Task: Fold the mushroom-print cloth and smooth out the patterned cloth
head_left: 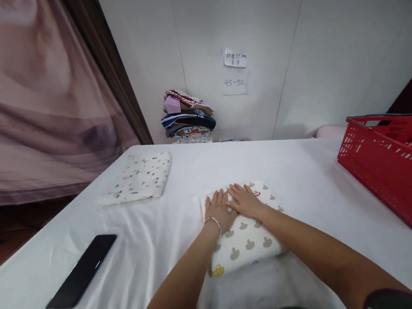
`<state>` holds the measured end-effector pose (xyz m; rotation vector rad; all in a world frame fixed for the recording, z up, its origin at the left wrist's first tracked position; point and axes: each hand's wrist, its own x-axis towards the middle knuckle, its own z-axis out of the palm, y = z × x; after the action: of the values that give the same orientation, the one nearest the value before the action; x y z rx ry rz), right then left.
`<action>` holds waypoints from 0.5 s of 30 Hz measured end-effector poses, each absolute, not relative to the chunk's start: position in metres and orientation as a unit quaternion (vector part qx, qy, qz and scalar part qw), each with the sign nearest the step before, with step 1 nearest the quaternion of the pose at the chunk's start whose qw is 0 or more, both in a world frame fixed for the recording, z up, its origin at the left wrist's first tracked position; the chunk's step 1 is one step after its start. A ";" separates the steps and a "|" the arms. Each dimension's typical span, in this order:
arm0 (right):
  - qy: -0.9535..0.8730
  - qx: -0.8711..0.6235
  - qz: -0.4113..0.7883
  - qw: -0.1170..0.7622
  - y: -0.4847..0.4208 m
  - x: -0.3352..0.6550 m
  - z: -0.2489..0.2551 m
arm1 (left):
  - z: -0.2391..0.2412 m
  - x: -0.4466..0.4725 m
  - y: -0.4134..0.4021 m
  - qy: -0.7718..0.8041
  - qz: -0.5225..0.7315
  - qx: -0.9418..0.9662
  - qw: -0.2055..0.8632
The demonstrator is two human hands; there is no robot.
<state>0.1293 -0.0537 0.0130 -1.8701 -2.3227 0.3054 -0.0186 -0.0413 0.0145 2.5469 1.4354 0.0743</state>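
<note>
A folded white cloth (247,246) with grey, yellow and red prints lies on the white-covered table in front of me. Flat on its upper part rests my left hand (218,211), with a bracelet at the wrist. My right hand (246,202) presses flat beside it, and the two hands touch at the thumbs. Both have their fingers stretched out and grip nothing. Part of the cloth is hidden beneath the hands and the right forearm.
Another folded white printed cloth (140,178) lies at the table's far left. Nearer sits a black phone-like slab (82,271). A red plastic basket (396,173) stands on the right. Stacked folded fabrics (188,118) rise behind the table by the wall, below paper notes (235,83).
</note>
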 end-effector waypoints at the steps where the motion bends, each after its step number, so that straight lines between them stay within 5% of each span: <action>1: -0.775 -0.620 0.101 0.073 -0.052 0.132 0.013 | 0.014 -0.019 -0.041 0.490 0.025 0.865 0.108; 15: -0.650 -0.750 0.112 0.054 -0.047 0.204 0.013 | 0.013 -0.018 -0.039 0.494 0.019 0.862 0.115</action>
<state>0.2043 -0.0467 0.0127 -2.2780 -1.9749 0.3390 -0.0177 -0.0386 0.0126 2.5254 1.4467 0.0564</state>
